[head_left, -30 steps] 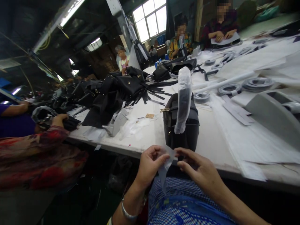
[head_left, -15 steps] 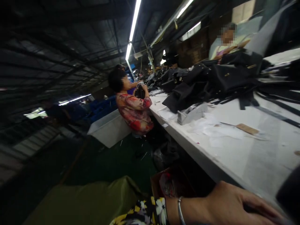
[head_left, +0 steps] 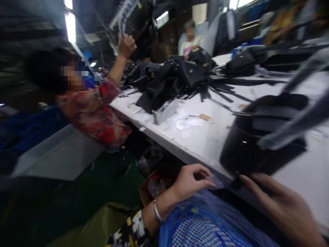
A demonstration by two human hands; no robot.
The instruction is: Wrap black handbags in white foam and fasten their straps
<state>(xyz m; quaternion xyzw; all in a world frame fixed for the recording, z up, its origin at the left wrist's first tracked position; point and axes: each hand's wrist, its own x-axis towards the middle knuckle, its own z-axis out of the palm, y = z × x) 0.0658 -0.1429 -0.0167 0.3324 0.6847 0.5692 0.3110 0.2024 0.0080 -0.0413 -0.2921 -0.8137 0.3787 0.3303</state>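
My left hand (head_left: 189, 183), wearing a silver bangle, is closed in a pinch on a scrap of clear plastic film (head_left: 218, 181) at the table's front edge. A black handbag (head_left: 259, 147) stands tilted on the table to the right, its top open and its handles wrapped in translucent film (head_left: 280, 135). My right hand (head_left: 282, 202) is at the bag's lower front edge. Its fingertips meet at a small black tab (head_left: 236, 182) there; motion blur hides whether the tab belongs to the bag.
The white table (head_left: 221, 133) carries a pile of black bags (head_left: 177, 75), loose black straps (head_left: 226, 91), crumpled white wrapping (head_left: 177, 118) and a brown tag (head_left: 205, 117). A co-worker in a red patterned shirt (head_left: 95, 109) stands left, arm raised. Below is an open carton (head_left: 144, 192).
The view has swung right, bringing the handbag and my right hand into sight. My left hand now pinches plastic film. The co-worker in red appears closer and has raised an arm.
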